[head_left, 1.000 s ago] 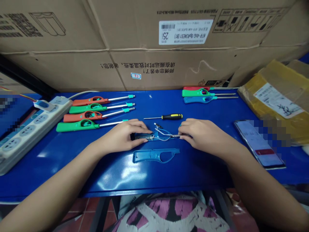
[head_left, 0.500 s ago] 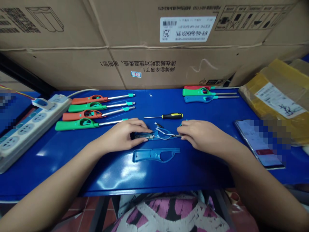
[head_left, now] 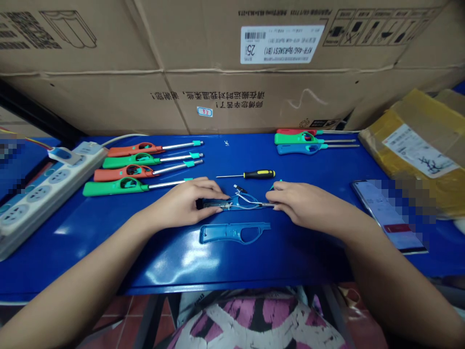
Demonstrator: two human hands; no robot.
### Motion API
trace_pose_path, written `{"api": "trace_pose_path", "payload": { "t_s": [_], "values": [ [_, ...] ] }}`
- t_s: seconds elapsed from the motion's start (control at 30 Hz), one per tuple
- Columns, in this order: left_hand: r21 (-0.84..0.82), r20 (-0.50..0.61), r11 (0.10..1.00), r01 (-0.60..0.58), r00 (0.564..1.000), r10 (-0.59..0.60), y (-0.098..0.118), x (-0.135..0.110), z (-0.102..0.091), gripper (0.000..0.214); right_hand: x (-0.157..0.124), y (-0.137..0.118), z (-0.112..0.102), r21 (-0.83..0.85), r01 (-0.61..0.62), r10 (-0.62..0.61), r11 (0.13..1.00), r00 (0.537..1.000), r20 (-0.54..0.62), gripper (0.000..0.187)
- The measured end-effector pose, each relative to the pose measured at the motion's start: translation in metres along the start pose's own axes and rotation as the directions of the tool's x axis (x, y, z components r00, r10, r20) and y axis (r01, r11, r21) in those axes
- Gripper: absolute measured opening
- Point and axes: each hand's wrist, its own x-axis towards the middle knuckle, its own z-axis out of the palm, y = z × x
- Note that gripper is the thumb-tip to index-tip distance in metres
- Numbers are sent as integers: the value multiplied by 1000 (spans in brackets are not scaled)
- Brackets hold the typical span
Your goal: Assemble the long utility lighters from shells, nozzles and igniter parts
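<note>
An opened blue lighter (head_left: 247,201) lies in the middle of the blue table, its inner parts and thin white wires showing. My left hand (head_left: 192,201) is closed on its handle end, thumb and fingers pinching the casing. At the other end, my right hand (head_left: 296,203) grips the metal tube where it meets the casing. A green tip (head_left: 277,184) pokes out above the right fingers. A small black igniter part (head_left: 238,188) sits on the wires. Closer to me lies the other blue casing half (head_left: 234,233), hollow side up. Behind the hands rests a black and yellow screwdriver (head_left: 259,174).
Several orange and green lighters (head_left: 125,186) lie at left, beside a white power strip (head_left: 58,177). Three more lighters (head_left: 298,149) lie at the back right. A phone (head_left: 388,218) and a taped package (head_left: 417,150) are at right. A cardboard box (head_left: 203,53) stands behind.
The right hand has shifted very slightly with the tube, and the white wires sit a little differently. The left hand has stayed where it was.
</note>
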Motion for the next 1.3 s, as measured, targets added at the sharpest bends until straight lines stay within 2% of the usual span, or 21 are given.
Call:
{"api": "trace_pose_path", "payload": {
  "t_s": [0.27,0.47,0.6,0.67,0.77,0.97,1.3],
  "values": [
    [5,4,1000,1,1000,-1,0,0,0,27,-1,4,-4,148,-15,9,989,999,43,13],
    [64,-4,998,-12,1000,13,3,-1,-1,29,-1,-3,-9,311,-9,15,950,1000,-17,12],
    [153,-112,985,-78,989,96,14,1,4,34,1,-4,-7,323,8,2,946,1000,-29,11],
    [184,-179,975,-126,971,159,20,3,11,27,2,-5,-6,324,18,-6,946,999,-37,11],
    [235,-241,967,-97,958,155,26,8,23,19,3,-9,-6,326,27,-14,945,999,-42,11],
    [199,-279,973,-112,946,166,26,13,40,16,3,-17,-4,297,47,-33,954,998,-51,10],
    [177,-307,979,-103,939,154,22,12,46,14,8,-26,0,259,57,-44,964,997,-55,9]
  ]
}}
